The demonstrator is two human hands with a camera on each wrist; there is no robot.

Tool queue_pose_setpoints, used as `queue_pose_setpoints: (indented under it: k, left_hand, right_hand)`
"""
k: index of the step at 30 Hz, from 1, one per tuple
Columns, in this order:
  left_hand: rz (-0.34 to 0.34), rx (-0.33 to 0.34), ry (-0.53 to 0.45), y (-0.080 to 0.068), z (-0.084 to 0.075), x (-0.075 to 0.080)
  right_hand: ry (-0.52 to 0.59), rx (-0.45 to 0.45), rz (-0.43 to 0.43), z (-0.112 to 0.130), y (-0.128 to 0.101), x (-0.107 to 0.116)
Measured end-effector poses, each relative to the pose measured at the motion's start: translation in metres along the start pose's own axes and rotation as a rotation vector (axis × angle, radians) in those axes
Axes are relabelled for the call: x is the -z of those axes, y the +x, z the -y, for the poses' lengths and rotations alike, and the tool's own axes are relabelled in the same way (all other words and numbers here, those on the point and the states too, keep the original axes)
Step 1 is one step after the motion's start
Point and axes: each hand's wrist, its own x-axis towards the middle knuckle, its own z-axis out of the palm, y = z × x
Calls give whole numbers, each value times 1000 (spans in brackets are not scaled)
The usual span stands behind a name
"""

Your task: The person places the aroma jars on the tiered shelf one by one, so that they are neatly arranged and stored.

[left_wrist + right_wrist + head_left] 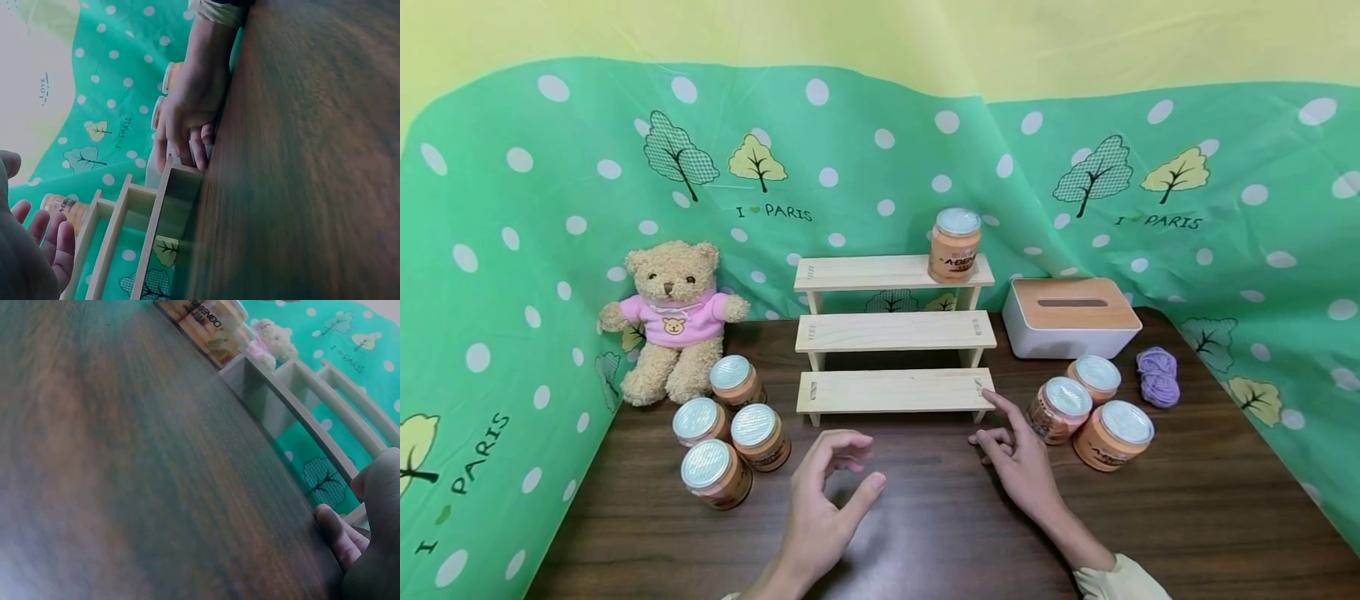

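A light wooden three-step rack (895, 392) stands in the middle of the table. One jar with a silver lid (955, 246) sits at the right end of its top step. My right hand (1026, 471) is at the right front corner of the lowest step, index finger stretched out to its edge and the other fingers loosely bent. In the right wrist view its fingers (337, 534) show beside the rack's end. My left hand (827, 508) hovers over the table in front of the rack, holding nothing, fingers relaxed and thumb apart.
Several jars (718, 475) are grouped at the left, below a teddy bear (677, 325) in a pink top. Three more jars (1112, 433) stand at the right, near a tissue box (1071, 321) and purple yarn (1159, 377). A green patterned cloth (880, 175) hangs behind.
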Motion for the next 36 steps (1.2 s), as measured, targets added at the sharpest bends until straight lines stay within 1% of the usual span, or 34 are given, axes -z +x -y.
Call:
queue_pose_setpoints:
  k: [3, 8, 10, 12, 13, 15, 17, 18, 20, 23, 25, 30, 33, 36]
  left_hand:
    - [-13, 2, 9, -5, 0, 7]
    - [-59, 40, 18, -14, -3, 19]
    - [-82, 88, 9, -18, -5, 23]
    - [-109, 79, 6, -22, -5, 26]
    - [-123, 77, 3, -23, -5, 27]
    - [-145, 104, -7, -27, -6, 29]
    - [-168, 96, -11, -29, -5, 30]
    - [-179, 114, -16, -31, -5, 31]
    - [-193, 127, -17, -34, -5, 31]
    - [-206, 107, -5, -38, -2, 32]
    - [-212, 78, 4, -40, -2, 34]
    - [-244, 28, 21, -39, -3, 42]
    - [-268, 33, 35, -37, -6, 48]
    - [-300, 79, 61, -35, -9, 55]
  right_hand:
    - [8, 4, 1, 0, 0, -1]
    - [20, 12, 2, 0, 1, -2]
    - [25, 13, 2, 0, 1, -3]
    - [27, 11, 2, 0, 1, -2]
    - [27, 11, 2, 0, 1, -2]
    - [28, 12, 0, 0, 0, -1]
    - [23, 19, -1, 0, 0, 1]
    - [21, 22, -1, -1, 0, 1]
    - [16, 27, 2, -1, 0, 2]
    - [14, 23, 7, -1, 0, 3]
    - [14, 19, 8, -1, 0, 2]
    - [5, 12, 10, -2, 0, 2]
    - [-3, 3, 12, -4, 1, 2]
    - [-5, -6, 12, -4, 1, 1]
